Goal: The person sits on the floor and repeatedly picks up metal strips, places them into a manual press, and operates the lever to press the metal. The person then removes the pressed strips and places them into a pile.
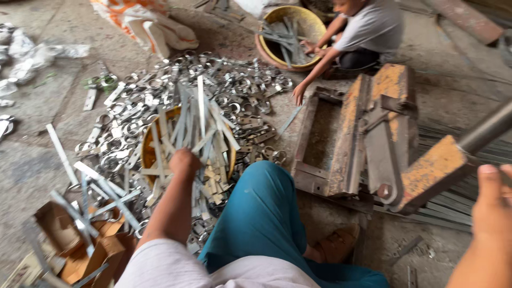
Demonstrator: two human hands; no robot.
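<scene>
Metal strips (197, 128) under left hand (184, 161)

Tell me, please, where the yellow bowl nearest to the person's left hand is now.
In the head view, the yellow bowl sits left of centre on the floor, amid the pile of metal clamps, with the left hand reaching into its metal strips.

Two of the wearer's hands, left hand (184, 161) and right hand (493, 205), one other person (362, 32), two round basins (152, 146) (306, 18) of metal strips, one orange press (373, 138), one cardboard box (80, 245), metal clamps (224, 74) too many to count
</scene>
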